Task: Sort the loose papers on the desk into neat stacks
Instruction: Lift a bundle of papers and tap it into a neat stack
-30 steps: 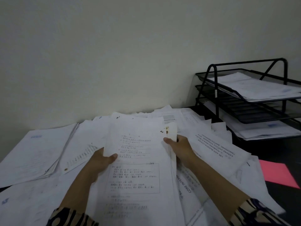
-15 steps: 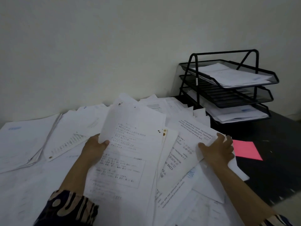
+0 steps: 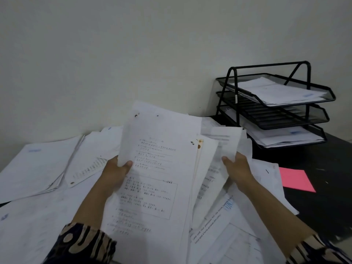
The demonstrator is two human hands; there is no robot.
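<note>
Two hands are working through a spread of loose papers (image 3: 47, 216) covering the dark counter (image 3: 327, 210), seen from the head camera. The left hand (image 3: 114, 174) is gripping a thick sheaf (image 3: 156, 178) by its left edge, thumb curled over the printed top page, and is tilting it up toward the viewer, apparently so the text can be read before it is assigned a place. The right hand (image 3: 238, 170) is pinching a second, smaller bunch of sheets (image 3: 221, 147) at its lower right side, thumb on top, holding it just beside the sheaf; the two bundles are fanning apart at the top, which suggests they are being squared together. Both grips are closed on paper, neither hand free.

More papers are lying in loose overlapping drifts under and around the forearms, with a rougher pile (image 3: 38, 168) at the far left. A black three-tier tray (image 3: 236, 103) is standing against the wall at right, its top and bottom tiers already holding sheets, a likely destination. A pink sheet (image 3: 295, 180) is lying apart beside the drift.
</note>
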